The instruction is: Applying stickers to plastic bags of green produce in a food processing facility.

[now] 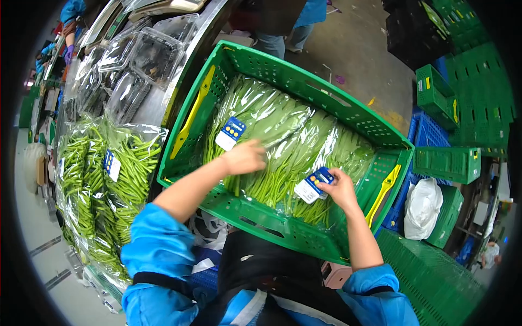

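Note:
In front of me a green plastic crate (281, 232) holds clear bags of leafy green vegetables (269, 110), stems towards me. My right hand (340, 189) pinches a blue-and-white label tag (313, 185) between thumb and fingers, over the bag on the right. My left hand (246, 158) is blurred by motion above the bags near the crate's middle; its fingers are not clear. Just beyond it, another blue-and-white tag (230, 132) lies on the left bag. Yellow handles (383, 195) show at both ends of the crate.
More bagged green stems (110, 175) lie on the left, beside clear plastic clamshell boxes (157, 55) on a metal table. Stacked green crates (432, 261) and a white bag (423, 208) stand at right. A person's legs (281, 40) are beyond the crate.

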Action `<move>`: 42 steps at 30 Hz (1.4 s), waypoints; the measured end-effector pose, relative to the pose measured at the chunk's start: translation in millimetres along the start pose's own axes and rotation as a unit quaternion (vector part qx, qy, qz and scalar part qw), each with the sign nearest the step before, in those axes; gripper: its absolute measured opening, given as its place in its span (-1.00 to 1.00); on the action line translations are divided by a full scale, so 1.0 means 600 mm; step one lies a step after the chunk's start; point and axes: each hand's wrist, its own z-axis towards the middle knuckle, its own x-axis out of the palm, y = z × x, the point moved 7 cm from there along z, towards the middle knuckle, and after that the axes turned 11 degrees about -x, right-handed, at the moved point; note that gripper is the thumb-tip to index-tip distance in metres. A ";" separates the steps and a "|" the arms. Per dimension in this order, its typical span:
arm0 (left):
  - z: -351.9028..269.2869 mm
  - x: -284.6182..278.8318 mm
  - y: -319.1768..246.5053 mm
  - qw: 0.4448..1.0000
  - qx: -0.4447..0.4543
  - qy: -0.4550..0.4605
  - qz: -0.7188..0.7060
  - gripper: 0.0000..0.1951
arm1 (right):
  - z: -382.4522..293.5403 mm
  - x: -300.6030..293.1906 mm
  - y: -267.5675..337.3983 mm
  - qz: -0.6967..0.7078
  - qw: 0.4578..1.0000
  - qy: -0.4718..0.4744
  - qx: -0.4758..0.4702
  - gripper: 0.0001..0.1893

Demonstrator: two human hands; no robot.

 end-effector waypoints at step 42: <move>-0.740 -0.081 -0.477 0.642 -0.622 -0.398 -0.204 -0.87 | -0.219 0.581 0.588 0.093 0.836 0.423 -0.336 -0.78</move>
